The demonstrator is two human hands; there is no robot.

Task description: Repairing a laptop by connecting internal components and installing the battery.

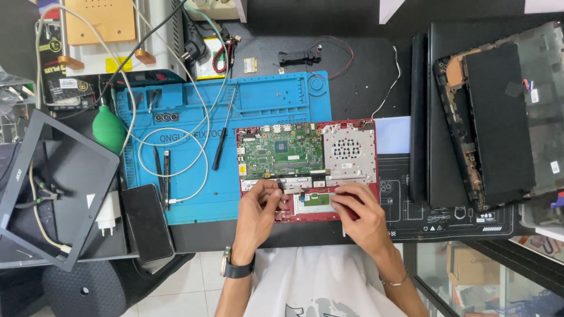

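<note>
Both hands rest on the lower edge of an opened red laptop base (306,157). Left hand (257,212) has its fingers curled, tips pressed on the strip just under the green circuit board (283,151); whether it pinches anything I cannot tell. Right hand (359,212) lies beside it, fingers bent narrow on the small panel (316,201) between the two hands, holding nothing that shows. Far left of the left hand lie a dark phone (146,221) and a white charger (107,213); up and left, a screwdriver (224,136) lies on the blue mat (270,97). Well right of the right hand sits a black laptop shell (496,120).
</note>
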